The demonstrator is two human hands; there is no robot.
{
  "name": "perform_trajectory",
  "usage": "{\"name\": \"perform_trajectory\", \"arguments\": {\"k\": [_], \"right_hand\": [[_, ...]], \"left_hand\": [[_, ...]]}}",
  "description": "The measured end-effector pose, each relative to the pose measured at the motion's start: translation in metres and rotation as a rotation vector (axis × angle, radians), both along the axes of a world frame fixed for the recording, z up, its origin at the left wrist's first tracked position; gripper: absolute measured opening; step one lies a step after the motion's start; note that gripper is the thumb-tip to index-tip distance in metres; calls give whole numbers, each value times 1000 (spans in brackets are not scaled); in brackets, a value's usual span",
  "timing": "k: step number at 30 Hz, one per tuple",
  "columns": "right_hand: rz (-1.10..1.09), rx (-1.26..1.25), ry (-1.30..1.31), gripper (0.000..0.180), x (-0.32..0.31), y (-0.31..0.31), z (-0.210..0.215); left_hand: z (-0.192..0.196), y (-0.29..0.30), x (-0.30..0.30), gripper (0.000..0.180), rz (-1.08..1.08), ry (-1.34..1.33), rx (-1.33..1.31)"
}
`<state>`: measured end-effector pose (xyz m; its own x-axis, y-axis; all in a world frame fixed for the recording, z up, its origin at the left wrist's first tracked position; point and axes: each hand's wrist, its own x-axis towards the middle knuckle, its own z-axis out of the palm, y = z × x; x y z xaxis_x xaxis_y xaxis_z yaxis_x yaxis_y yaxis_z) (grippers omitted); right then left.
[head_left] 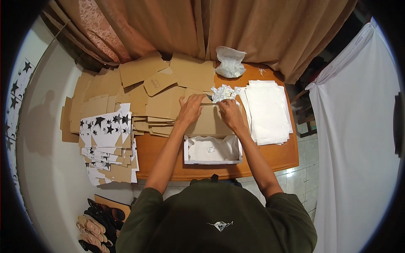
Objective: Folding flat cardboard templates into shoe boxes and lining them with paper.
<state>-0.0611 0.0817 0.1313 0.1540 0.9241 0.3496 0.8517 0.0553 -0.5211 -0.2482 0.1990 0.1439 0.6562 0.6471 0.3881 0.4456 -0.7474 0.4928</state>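
In the middle of the table stands an open box (213,162), white outside and lined with white paper. A small white packet (211,149) lies on that paper. The box's brown cardboard lid (209,123) is raised and tips away behind it. My left hand (192,109) grips the lid's far edge near its left corner, fingers curled. At the same edge, to the right, my right hand (230,112) also has its fingers bent onto the lid. Just beyond my hands lies a heap of small white packets (225,92). My fingertips are partly hidden.
Flattened brown cardboard (192,71) is piled at the back left. Star-printed card pieces (105,126) are stacked at the left. White paper sheets (268,114) lie at the right, with a clear plastic bag (230,63) behind. Sandals (95,227) sit on the floor, lower left.
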Motion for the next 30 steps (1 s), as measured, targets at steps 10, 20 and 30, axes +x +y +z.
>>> {"name": "perform_trajectory", "arguments": {"k": [10,20,30], "right_hand": [[-88,-83,-172,26,-2,-9,13],[-5,34,4,12,-23,-79,33],[109,-121,-6,23,-48,-140,11]], "left_hand": [[4,-16,-11,22,-61,108,-73],[18,-73,-57,16,-144,-16,-39],[-10,-140,-98,27,-203,56,-108]]}}
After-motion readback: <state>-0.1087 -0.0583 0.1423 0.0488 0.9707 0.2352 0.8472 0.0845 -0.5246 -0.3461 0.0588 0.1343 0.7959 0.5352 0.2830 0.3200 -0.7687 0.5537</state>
